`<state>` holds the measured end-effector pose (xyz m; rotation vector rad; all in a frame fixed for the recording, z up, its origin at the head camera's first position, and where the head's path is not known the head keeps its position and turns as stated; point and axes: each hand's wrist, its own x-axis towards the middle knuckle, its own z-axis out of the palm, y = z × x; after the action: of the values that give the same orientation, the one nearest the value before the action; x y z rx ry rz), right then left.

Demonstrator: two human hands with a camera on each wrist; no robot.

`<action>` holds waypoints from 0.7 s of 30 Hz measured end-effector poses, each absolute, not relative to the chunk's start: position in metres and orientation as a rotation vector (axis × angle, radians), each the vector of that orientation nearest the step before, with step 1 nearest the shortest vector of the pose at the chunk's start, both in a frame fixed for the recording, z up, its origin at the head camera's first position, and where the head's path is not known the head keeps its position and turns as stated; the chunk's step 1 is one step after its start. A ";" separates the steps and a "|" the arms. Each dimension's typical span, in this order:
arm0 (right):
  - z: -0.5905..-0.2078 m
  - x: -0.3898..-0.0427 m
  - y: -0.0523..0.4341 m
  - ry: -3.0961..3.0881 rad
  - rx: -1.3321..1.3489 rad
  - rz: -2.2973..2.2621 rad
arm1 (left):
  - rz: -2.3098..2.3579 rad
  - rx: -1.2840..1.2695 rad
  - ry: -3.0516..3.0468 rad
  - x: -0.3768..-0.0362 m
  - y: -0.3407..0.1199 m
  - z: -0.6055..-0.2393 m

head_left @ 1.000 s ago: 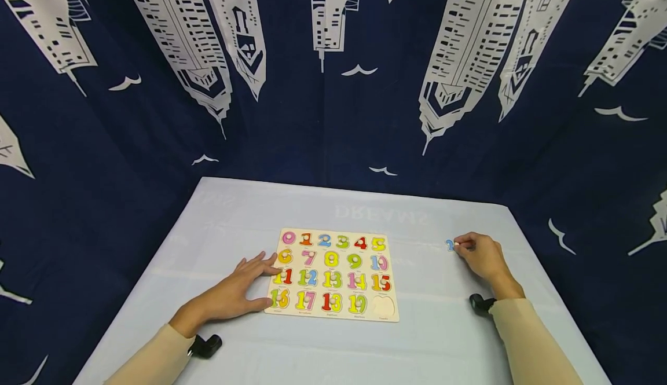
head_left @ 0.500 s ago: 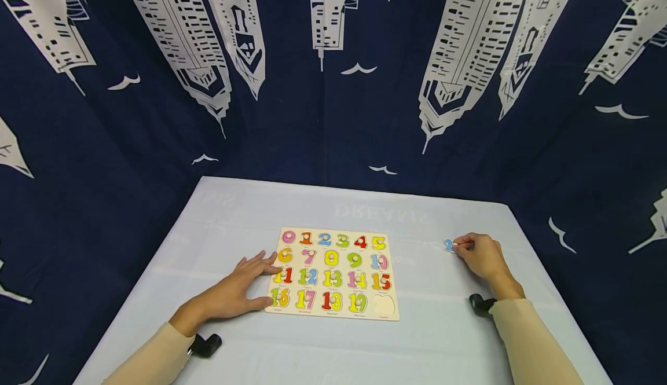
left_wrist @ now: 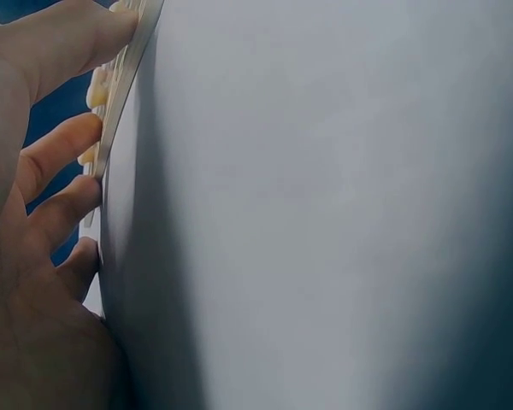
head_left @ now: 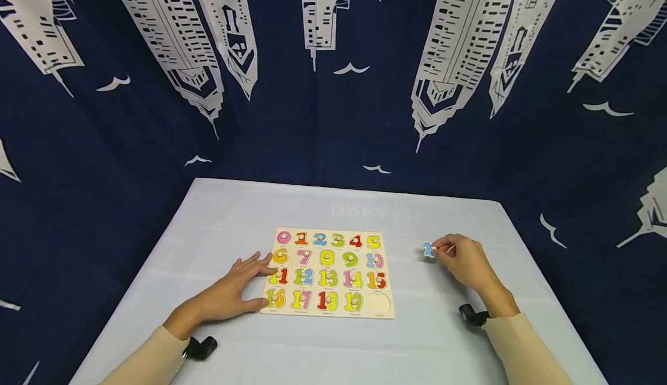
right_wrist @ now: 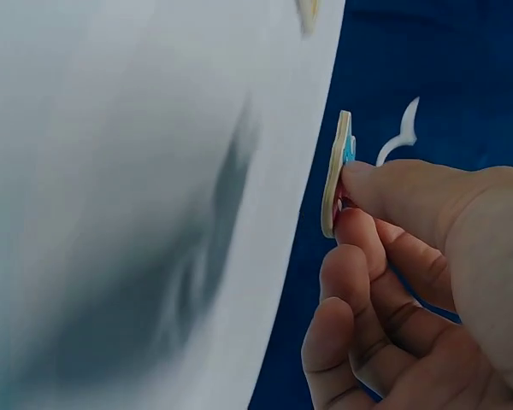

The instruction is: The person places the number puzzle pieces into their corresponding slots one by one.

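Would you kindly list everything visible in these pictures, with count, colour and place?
puzzle board: one, pale wood, table centre, holding coloured number pieces; its bottom-right slot is unfilled
loose piece: one, blue with a pale underside, right of the board, lifted off the table
table: one, covered in a pale blue-grey cloth
backdrop: one, navy with white skyscrapers and birds, behind and beside the table
wrist cameras: two, black, one at each wrist
sleeves: two, beige, lower corners
left hand: fingers spread flat on the table, tips against the board's left edge
right hand: pinches the loose piece between thumb and fingers
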<state>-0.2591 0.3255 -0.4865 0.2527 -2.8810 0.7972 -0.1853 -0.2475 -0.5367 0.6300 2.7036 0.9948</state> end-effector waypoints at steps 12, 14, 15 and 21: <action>-0.482 -0.213 0.274 -2.969 0.450 0.841 | 0.994 0.625 2.711 -0.185 -0.247 -0.539; -0.482 -0.207 0.267 -2.985 0.484 0.846 | 0.990 0.634 2.716 -0.185 -0.247 -0.539; -0.483 -0.204 0.264 -2.992 0.499 0.852 | 0.988 0.635 2.717 -0.185 -0.246 -0.539; -0.487 -0.189 0.248 -3.038 0.563 0.909 | 0.980 0.633 2.708 -0.185 -0.245 -0.538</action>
<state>-0.1892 0.2477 -0.4867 0.5635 -3.0379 0.9090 -0.1846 -0.2450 -0.5379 0.6331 2.7084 0.9799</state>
